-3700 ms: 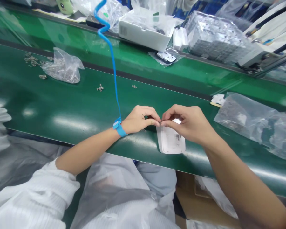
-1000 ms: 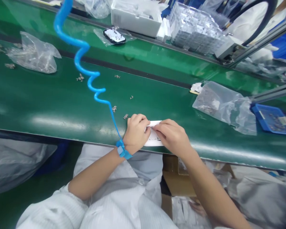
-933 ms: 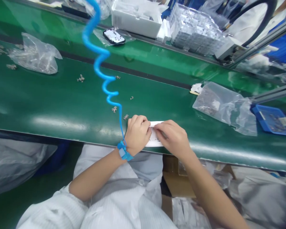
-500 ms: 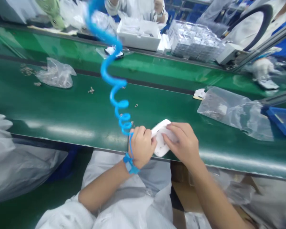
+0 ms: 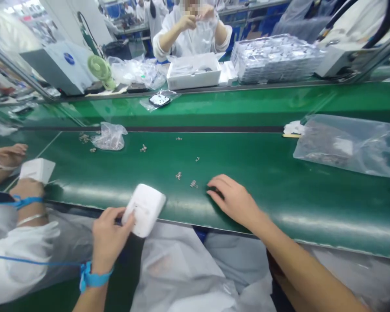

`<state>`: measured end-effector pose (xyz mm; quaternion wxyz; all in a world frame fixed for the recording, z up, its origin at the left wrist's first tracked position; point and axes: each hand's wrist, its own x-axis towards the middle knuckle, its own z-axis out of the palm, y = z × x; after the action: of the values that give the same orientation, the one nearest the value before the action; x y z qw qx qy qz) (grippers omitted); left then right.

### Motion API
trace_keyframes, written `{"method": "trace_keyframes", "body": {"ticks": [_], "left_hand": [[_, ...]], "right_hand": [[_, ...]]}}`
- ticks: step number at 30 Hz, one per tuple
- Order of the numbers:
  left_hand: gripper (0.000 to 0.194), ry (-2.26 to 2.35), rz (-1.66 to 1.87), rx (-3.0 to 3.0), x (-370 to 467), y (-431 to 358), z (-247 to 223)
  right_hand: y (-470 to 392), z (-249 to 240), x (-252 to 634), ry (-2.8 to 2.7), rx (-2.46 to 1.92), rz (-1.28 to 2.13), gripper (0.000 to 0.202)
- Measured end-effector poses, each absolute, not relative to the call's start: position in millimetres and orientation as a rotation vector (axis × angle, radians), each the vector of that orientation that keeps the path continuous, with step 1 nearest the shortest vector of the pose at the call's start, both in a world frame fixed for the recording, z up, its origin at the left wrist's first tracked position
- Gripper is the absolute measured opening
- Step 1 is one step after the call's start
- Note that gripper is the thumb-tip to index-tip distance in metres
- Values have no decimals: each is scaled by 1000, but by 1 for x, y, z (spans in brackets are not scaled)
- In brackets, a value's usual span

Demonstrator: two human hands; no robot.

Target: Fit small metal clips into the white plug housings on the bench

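A white plastic housing (image 5: 145, 207) with rounded corners is pinched in my left hand (image 5: 110, 232), the thumb on its face and the fingers behind one side. It is tilted at the front edge of the green work surface. My right hand (image 5: 235, 199) hovers over the surface further right, thumb and fingertips apart with nothing visible between them. Just left of those fingertips lies a little heap of small metal parts (image 5: 193, 184). Another small heap (image 5: 178, 176) is beside it. A blue wrist strap (image 5: 95, 275) circles my left wrist.
A co-worker's hand (image 5: 27, 188) at the left holds another white housing (image 5: 37, 170). Clear bags of small parts lie at the back left (image 5: 109, 136) and right (image 5: 341, 145). On the raised ledge stand a white box (image 5: 193, 78), stacked trays (image 5: 276, 58) and a green fan (image 5: 100, 69).
My hands have parted: the left carried the white housing leftward, and the right let go of it. The view has shifted, showing more of the left side; the blue coiled cord is out of sight.
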<state>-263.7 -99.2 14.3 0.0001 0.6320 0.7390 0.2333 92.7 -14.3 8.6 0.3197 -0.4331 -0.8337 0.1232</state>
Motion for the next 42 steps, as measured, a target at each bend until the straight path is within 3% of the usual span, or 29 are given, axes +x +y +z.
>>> {"method": "trace_keyframes", "body": {"ticks": [5, 10, 13, 16, 18, 22, 25, 28, 31, 36, 39, 42], "left_hand": [[28, 2681, 704, 1557, -307, -60, 13], [37, 2938, 1007, 1649, -257, -32, 22], [21, 2131, 1047, 2234, -191, -16, 22], [38, 1510, 821, 2376, -129, 12, 15], [41, 1291, 790, 2342, -99, 35, 10], [17, 1056, 932, 2246, -64, 73, 7], [12, 971, 1050, 2214, -54, 82, 6], [11, 960, 1087, 2240, -53, 79, 5], [8, 1072, 1092, 2285, -55, 75, 4], [11, 1101, 1097, 2334, -53, 70, 3], [16, 1121, 1180, 2386, -51, 68, 2], [25, 1180, 1183, 2462, -50, 66, 0]], "right_hand": [[25, 17, 61, -2463, -1189, 452, 8], [35, 7, 61, -2551, -1058, 488, 9], [39, 1, 71, -2433, -996, 631, 14], [47, 0, 87, -2196, -927, 879, 21], [54, 1, 101, -2003, -897, 1038, 20], [66, 5, 129, -1656, -884, 1294, 22], [71, 8, 139, -1529, -859, 1385, 27], [71, 11, 140, -1571, -878, 1336, 20], [65, 16, 137, -1844, -972, 965, 5], [54, 24, 128, -2143, -901, 301, 21], [50, 24, 122, -1938, -1013, 354, 12], [49, 20, 117, -1731, -1174, 704, 9]]}}
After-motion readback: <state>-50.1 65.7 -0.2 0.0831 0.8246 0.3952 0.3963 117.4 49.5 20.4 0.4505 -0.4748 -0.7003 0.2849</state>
